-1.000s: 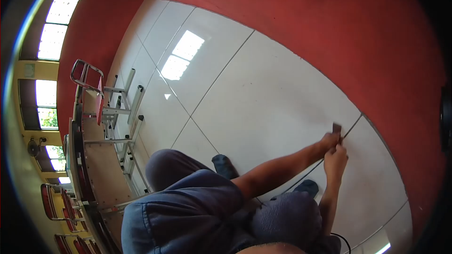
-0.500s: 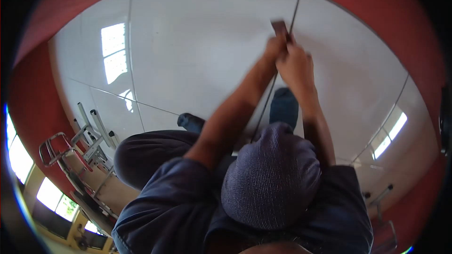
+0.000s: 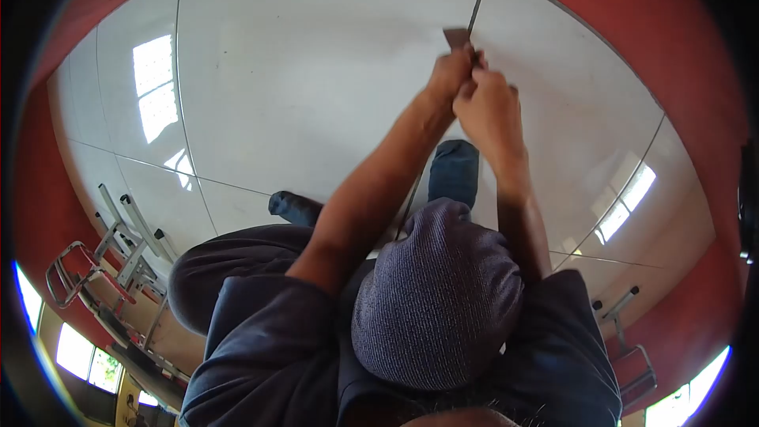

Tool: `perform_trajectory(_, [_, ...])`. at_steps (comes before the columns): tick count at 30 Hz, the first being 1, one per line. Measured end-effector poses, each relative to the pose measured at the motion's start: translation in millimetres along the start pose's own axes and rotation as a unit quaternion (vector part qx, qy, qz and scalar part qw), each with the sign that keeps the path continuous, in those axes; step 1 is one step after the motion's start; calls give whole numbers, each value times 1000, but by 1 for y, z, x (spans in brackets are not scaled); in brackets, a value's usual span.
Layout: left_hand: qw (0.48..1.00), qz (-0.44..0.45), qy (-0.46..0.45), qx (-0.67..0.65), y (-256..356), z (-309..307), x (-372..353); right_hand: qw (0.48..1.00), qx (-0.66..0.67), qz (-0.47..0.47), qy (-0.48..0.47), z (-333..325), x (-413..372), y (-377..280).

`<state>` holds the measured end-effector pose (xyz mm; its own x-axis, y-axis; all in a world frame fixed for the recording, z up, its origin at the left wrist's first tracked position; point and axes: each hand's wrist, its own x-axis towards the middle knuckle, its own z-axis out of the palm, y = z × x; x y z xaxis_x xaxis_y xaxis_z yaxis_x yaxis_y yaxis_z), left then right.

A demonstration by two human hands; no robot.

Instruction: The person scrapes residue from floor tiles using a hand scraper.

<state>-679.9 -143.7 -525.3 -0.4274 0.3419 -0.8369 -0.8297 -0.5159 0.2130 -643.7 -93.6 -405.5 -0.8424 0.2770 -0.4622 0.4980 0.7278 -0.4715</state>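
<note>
A scraper (image 3: 455, 38) with a flat, dark brownish blade stands out beyond my hands, near the dark joint (image 3: 479, 4) between two pale, glossy floor tiles (image 3: 316, 71). My left hand (image 3: 451, 75) is closed round it just behind the blade. Close against it, my right hand (image 3: 490, 107) is wrapped round the handle end, most of which the fingers hide. Both forearms reach forward over the floor, nearly meeting at the wrists.
A dark knit cap (image 3: 439, 300) fills the lower middle. Two dark-covered feet (image 3: 454, 174) rest on the tiles. Metal-framed chairs (image 3: 118, 261) stand at the left, with another metal frame (image 3: 632, 348) at lower right. A red wall (image 3: 632, 16) borders the floor.
The whole view has shifted slightly left. Both hands and the scraper have moved a little with it, the blade now showing more sharply. The grip looks the same.
</note>
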Motion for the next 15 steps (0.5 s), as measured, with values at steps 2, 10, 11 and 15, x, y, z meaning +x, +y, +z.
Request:
perform_trajectory(2, [998,-19,45,-43,-7,1,-14,998,3,-25,52,15,-3,11])
perform_trajectory(10, [996,-4,14,90,-6,0,-23,999,-25,21,-25,1,-8,6])
perform_trajectory(11, [1000,-26,8,13,-21,-10,-23,999,1,-40,29,10,-21,14])
perform_trajectory(15, [986,17,-35,160,20,-2,2,1000,-16,-2,18,0,19,-12])
